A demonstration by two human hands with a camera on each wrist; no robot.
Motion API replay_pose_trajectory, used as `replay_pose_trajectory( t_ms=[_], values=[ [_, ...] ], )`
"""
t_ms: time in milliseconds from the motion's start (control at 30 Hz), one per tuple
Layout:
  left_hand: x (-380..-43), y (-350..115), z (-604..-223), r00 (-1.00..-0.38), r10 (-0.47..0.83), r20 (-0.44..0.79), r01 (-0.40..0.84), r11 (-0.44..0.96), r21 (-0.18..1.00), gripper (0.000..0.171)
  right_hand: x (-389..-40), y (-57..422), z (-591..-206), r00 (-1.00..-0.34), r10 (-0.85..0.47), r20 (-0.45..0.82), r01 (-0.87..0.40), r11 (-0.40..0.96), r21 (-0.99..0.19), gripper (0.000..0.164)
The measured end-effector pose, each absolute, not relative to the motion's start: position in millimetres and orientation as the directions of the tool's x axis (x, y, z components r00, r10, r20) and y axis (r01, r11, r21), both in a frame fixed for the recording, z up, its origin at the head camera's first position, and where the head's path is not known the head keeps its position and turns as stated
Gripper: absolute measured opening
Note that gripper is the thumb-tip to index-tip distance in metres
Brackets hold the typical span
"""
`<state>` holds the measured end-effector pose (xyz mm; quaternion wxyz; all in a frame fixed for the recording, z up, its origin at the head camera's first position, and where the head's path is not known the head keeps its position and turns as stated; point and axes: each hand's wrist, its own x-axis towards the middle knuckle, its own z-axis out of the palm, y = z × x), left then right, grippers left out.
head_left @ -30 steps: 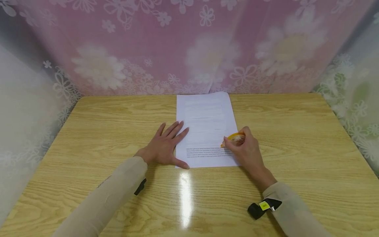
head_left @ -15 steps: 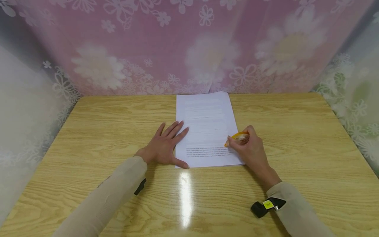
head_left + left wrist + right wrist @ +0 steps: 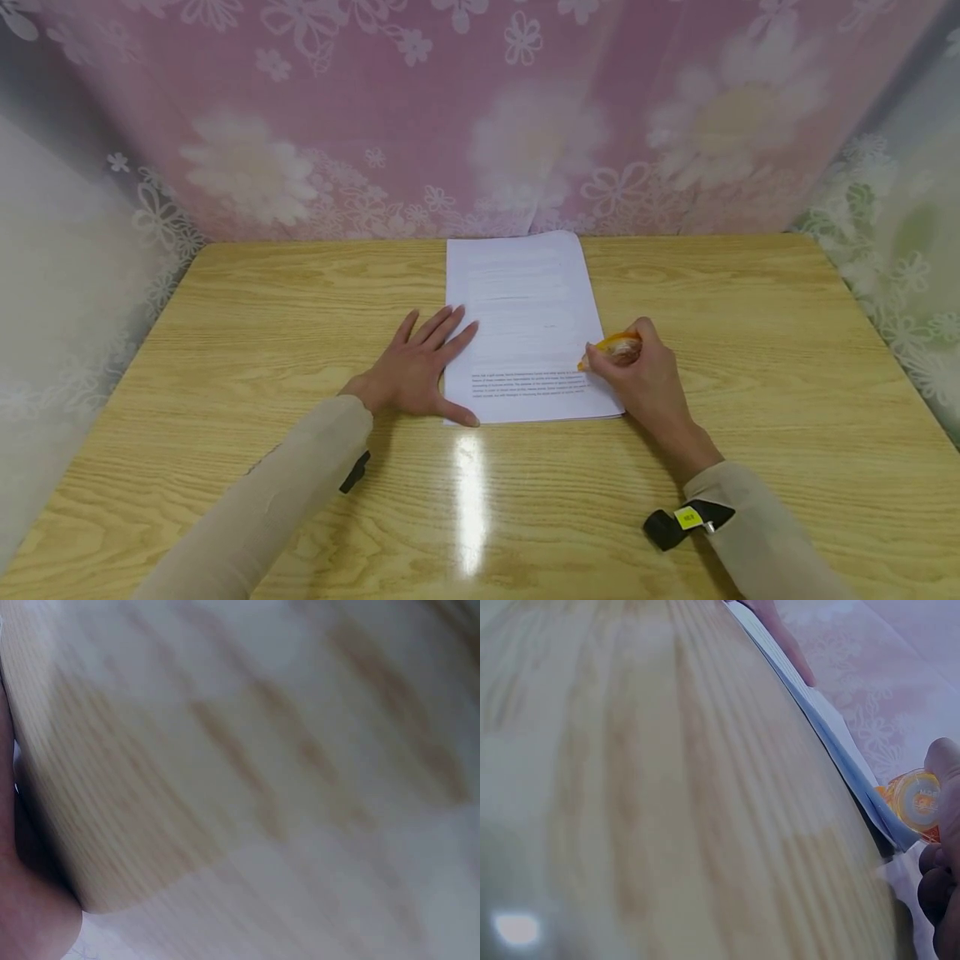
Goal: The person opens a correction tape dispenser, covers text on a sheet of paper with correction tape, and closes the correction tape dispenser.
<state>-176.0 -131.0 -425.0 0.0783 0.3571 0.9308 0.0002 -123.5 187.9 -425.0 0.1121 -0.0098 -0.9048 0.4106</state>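
While R hand (image 3: 656,383) pinches orange tape dispenser (image 3: 619,348), its tip (image 3: 581,367) sits at printed lines (image 3: 525,386), near R part of paper sheets (image 3: 517,333).
Dispenser prob. light, stiff plastic; best held by sides, clear of tip. L hand (image 3: 417,371), spread wide, rests across sheets' L edge; paper looks thin, bendy. Wood table (image 3: 262,333) beneath, floral backdrop (image 3: 420,125) far side.

Paper (image 3: 517,275) lies on the table (image 3: 750,350), before the curtain (image 3: 420,125).
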Motion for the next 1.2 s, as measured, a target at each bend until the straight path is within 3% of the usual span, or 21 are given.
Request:
replay_pose_trajectory(
  t_ms=[733,1000,1133,1200],
  values=[
    [-171.0,-134.1,-425.1,-0.725,0.678,-0.120,0.676,0.734,0.062,0.123,-121.1,195.6,-431.4,-0.971,0.140,0.194,-0.069,0.615,-0.786,0.042],
    [-173.9,-132.3,-422.0,-0.710,0.692,-0.133,0.693,0.719,0.043,0.123,-122.0,207.5,-427.4,-0.968,0.249,0.017,0.051,0.265,-0.963,0.040],
    [-174.4,-132.1,-420.2,-0.705,0.692,-0.151,0.693,0.719,0.057,0.124,-119.6,200.0,-417.2,-0.957,0.278,-0.082,0.104,0.065,-0.992,0.039],
    [-175.0,-131.9,-420.2,-0.707,0.690,-0.154,0.691,0.721,0.053,0.124,-117.7,188.5,-410.5,-0.957,0.276,-0.095,0.112,0.047,-0.993,0.041]
  ],
)
